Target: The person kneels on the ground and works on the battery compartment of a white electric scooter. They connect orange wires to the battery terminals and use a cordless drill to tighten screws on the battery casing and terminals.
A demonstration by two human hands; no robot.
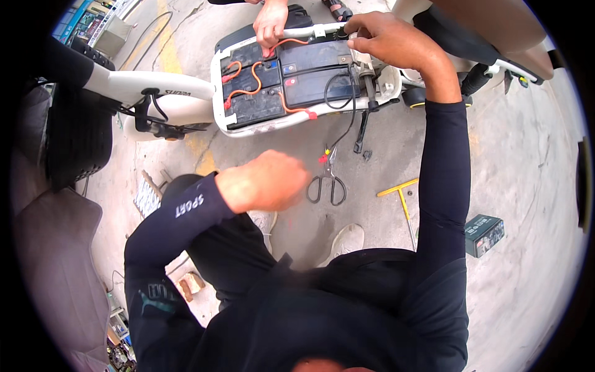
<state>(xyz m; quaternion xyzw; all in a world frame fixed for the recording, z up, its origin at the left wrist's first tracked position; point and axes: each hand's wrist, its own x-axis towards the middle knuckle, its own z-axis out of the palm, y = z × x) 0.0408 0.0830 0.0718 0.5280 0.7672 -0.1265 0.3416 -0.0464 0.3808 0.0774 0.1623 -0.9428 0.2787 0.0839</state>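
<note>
My left hand (pixel 265 180) hangs above the ground in front of the scooter, blurred by motion; its fingers look curled but are too smeared to make out. At the right end of the white-rimmed battery bay (pixel 260 128) is my right hand (pixel 392 40), thumb and fingers apart, seemingly resting on the frame edge with nothing visible in it. Several black batteries (pixel 251 80) sit in the bay, linked by orange wires (pixel 248 92) with red ends. Another person's hand (pixel 271 26) reaches from the far side to a red terminal. A black cable (pixel 347 127) trails out over the near rim.
On the concrete lie black-handled scissors (pixel 328 180), a yellow T-handle tool (pixel 400 189) and a small dark green box (pixel 484 235). The scooter's white front body (pixel 161 85) stands at left, its seat part (pixel 496 22) at upper right. A brown block (pixel 191 284) lies beside my left leg.
</note>
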